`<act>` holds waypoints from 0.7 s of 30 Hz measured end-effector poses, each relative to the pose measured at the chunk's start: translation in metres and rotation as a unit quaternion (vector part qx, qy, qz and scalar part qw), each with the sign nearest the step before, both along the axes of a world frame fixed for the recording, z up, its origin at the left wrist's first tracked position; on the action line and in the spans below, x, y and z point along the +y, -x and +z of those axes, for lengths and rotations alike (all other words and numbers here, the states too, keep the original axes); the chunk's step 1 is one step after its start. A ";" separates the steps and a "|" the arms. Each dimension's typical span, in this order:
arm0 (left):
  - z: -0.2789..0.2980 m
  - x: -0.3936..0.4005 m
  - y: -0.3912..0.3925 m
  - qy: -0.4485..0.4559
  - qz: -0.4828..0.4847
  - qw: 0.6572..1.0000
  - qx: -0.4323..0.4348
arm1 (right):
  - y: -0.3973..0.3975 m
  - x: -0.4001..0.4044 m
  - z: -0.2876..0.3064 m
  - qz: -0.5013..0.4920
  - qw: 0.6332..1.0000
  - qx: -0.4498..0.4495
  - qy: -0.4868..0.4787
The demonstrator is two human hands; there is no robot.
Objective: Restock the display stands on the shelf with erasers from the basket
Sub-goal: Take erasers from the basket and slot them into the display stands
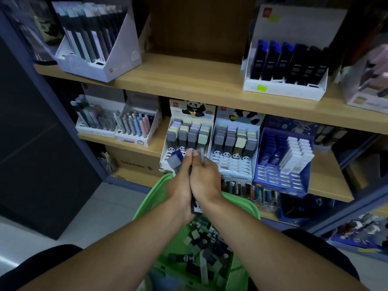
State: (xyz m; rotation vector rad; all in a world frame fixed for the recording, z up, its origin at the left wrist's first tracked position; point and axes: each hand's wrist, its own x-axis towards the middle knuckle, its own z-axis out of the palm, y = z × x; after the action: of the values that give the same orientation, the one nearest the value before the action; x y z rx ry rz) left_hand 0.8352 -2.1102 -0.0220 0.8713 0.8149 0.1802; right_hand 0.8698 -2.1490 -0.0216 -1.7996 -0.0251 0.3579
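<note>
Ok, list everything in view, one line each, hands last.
basket: one, green, low centre, in front of the person
erasers in basket: many, grey and dark, loose pile
panda stands: two, white, middle shelf, grey and pastel erasers
blue stand: one, middle shelf right, white erasers
pen stands: two, white, middle shelf left
top-shelf stands: two, white, dark packs
cardboard box: one, brown, below left
left hand: holds erasers
right hand: holds erasers

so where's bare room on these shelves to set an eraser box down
Bare wood on the top shelf between the white pen stand and the blue pen stand. The middle shelf is crowded: two panda eraser stands and a blue stand side by side.
</note>
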 end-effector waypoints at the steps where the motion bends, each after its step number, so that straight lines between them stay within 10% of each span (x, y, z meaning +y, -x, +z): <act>1: -0.002 0.001 0.001 0.014 -0.008 1.000 0.003 | 0.000 0.002 -0.001 -0.015 1.000 0.002 -0.010; 21: -0.003 0.021 0.001 -0.149 0.030 0.988 0.021 | -0.013 0.011 0.003 -0.107 0.973 0.123 -0.162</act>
State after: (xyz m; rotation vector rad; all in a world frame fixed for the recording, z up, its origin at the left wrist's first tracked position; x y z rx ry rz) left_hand 0.8347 -2.0895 -0.0250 1.1359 0.8681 0.3443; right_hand 0.8823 -2.1378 -0.0189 -1.4099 0.2684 0.3952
